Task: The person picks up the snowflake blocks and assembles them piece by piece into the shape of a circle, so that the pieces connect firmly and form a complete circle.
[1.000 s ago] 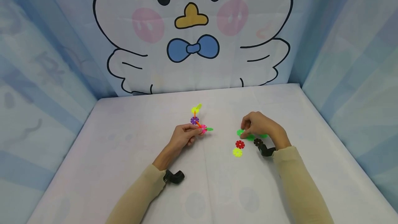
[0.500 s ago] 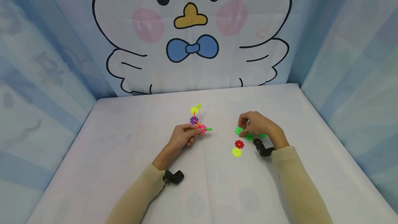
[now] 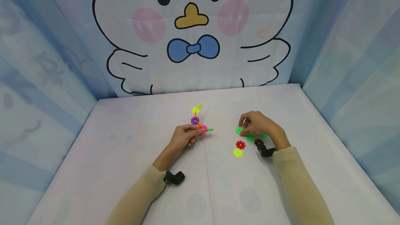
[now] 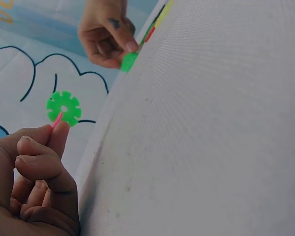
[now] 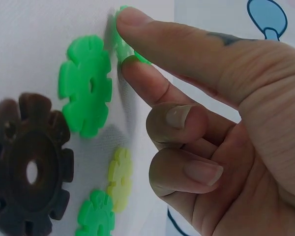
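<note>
My left hand [image 3: 184, 135] pinches a pink notched plastic disc [image 3: 204, 128] between thumb and forefinger. This disc belongs to a joined chain with a purple disc [image 3: 195, 121], thin orange pieces seen edge-on and a yellow disc [image 3: 195, 110] toward the far end. A green disc [image 4: 64, 105] is slotted onto the pink one in the left wrist view. My right hand [image 3: 260, 124] pinches a separate green disc [image 3: 239, 130] between thumb and forefinger, its other fingers curled in. The left wrist view shows this green disc [image 4: 129, 61] tilted close over the table.
Loose discs lie on the white table [image 3: 125, 169] around my right hand: red [image 3: 240, 144], yellow [image 3: 238, 152], dark brown-black [image 3: 258, 142] and green [image 3: 250, 137]. A further yellow disc [image 5: 120, 179] shows in the right wrist view. A cartoon-printed cloth [image 3: 193, 74] hangs behind the table.
My right hand has shifted slightly left and away from me with the green disc, which now shows more clear of the neighbouring green one. The left hand stays with its chain.
</note>
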### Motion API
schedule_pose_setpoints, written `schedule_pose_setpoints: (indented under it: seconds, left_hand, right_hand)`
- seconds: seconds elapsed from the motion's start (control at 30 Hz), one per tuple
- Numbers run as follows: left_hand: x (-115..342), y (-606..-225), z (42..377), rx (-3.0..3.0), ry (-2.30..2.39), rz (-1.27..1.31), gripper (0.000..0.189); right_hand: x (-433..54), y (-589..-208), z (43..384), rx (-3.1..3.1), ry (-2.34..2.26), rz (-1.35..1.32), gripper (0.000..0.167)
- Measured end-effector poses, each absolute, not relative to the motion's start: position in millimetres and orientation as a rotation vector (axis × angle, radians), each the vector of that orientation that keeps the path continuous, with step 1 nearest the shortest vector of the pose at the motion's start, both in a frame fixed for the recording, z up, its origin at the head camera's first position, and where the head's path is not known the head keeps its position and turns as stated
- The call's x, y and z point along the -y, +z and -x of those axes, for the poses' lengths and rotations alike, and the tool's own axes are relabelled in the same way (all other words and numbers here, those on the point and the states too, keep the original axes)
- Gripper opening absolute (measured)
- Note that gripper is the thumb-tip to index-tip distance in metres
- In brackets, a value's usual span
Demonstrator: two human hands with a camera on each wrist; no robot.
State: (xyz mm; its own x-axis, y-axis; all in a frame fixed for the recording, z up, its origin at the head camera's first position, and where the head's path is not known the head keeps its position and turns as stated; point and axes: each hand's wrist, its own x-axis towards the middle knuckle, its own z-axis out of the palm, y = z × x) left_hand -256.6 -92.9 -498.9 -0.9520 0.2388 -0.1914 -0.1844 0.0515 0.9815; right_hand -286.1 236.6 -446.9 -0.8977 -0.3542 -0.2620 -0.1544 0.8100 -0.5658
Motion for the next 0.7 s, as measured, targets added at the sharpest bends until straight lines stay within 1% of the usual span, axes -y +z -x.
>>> schedule_pose_setpoints:
  seconds: [0.27,0.43,0.7]
  left_hand:
    - [92.9,-498.4,256.5,-2.041,1.969,-0.056,0.016]
    - [92.7,-499.0,256.5,-2.038,1.974,-0.062,0.017]
    - [92.9,-499.5,256.7,-2.041,1.971,-0.065,0.018]
  right_hand:
    - [-234.6,-445.3,284.3,-2.67,-0.81,0.417,0.022]
    - [-233.9,-445.8,284.7,-2.691,-0.81,0.411,0.018]
    - [-233.6,-447.7,286.5,-2.669,-0.83,0.395,0.015]
